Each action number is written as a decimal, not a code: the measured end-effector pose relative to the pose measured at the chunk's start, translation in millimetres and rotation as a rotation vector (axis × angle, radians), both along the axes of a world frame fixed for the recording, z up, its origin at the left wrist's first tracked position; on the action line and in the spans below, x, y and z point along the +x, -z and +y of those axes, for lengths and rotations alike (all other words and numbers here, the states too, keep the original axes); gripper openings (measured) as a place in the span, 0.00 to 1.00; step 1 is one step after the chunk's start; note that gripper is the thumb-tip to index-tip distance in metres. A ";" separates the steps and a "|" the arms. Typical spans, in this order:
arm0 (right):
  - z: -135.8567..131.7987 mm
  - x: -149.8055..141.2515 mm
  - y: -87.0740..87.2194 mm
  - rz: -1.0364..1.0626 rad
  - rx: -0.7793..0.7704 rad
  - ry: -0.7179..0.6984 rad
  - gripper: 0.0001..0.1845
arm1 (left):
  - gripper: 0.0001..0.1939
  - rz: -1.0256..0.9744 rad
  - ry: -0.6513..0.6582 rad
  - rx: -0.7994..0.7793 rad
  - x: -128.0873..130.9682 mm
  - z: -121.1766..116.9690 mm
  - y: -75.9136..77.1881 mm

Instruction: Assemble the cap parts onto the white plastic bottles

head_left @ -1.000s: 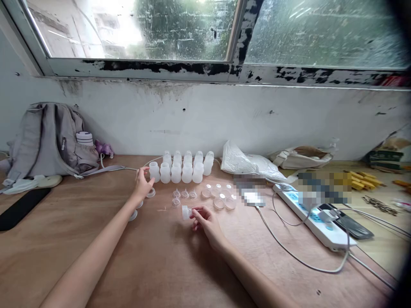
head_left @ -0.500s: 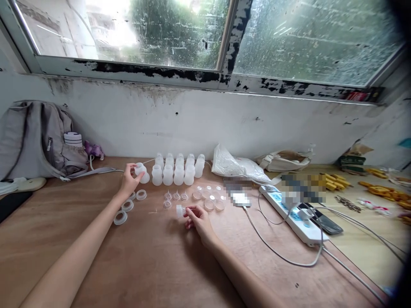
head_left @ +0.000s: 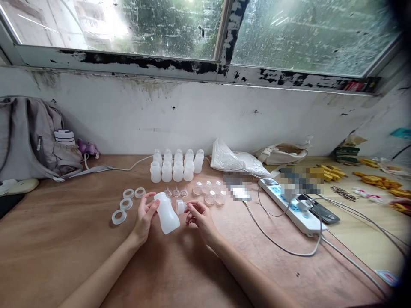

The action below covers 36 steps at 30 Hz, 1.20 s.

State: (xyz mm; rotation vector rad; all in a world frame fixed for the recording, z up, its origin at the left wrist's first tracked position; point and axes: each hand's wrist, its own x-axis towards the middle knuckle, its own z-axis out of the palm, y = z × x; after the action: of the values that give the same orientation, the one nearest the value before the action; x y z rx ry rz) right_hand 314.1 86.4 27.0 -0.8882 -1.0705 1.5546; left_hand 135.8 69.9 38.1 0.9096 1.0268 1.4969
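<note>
My left hand (head_left: 144, 214) grips a small white plastic bottle (head_left: 167, 212) by its neck, tilted with its base toward me, just above the wooden table (head_left: 180, 265). My right hand (head_left: 199, 216) pinches a small clear threaded cap (head_left: 180, 207) right beside the bottle's upper end. Behind them stand two rows of several matching bottles (head_left: 175, 166). Small clear nipple pieces (head_left: 176, 193) and clear round lids (head_left: 209, 193) lie in between.
Several white rings (head_left: 126, 203) lie left of my hands. A grey backpack (head_left: 30, 139) with a cup sits at the far left. A white bag (head_left: 236, 161), a power strip (head_left: 290, 206) with cables and a phone (head_left: 319, 211) lie to the right.
My left hand picked a bottle from the left end of the rows and brought it down to the cap in my right hand. The camera view drifted slightly.
</note>
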 end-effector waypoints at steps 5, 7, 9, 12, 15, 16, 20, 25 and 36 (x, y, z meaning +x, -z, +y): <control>2.5 1.8 -1.8 0.025 0.028 0.032 0.09 | 0.18 -0.235 0.124 -0.271 6.1 -4.3 3.0; 4.2 2.4 -1.3 0.023 0.028 0.048 0.09 | 0.21 -0.296 0.266 -0.381 4.4 -5.0 0.9; 5.6 3.0 -0.6 0.014 0.027 0.064 0.10 | 0.21 -0.330 0.415 -0.444 2.1 -6.7 -1.7; 7.2 3.8 0.6 -0.004 0.026 0.072 0.10 | 0.22 -0.258 0.553 -0.455 -0.6 -10.3 -4.0; 7.9 4.1 1.7 -0.023 0.025 0.073 0.10 | 0.30 -0.049 0.548 -0.406 -1.4 -12.1 -2.6; 8.0 4.0 2.0 -0.031 0.026 0.074 0.10 | 0.31 0.029 0.532 -0.374 -1.5 -11.9 -1.7; 8.3 3.9 3.2 -0.064 0.033 0.066 0.12 | 0.30 0.321 0.461 -0.151 -3.2 -8.2 2.3; 8.0 3.1 4.4 -0.102 0.062 0.045 0.13 | 0.30 0.617 0.339 0.018 -5.2 -6.4 7.4; 6.7 6.2 -3.4 -0.194 0.168 0.051 0.11 | 0.22 1.016 0.198 0.305 -12.3 -6.3 6.2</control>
State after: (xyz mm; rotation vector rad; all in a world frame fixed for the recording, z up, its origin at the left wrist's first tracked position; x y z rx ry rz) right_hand 320.3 93.1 30.4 -0.9565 -1.2868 1.3350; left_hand 123.5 63.6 31.9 2.0345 1.3535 0.9975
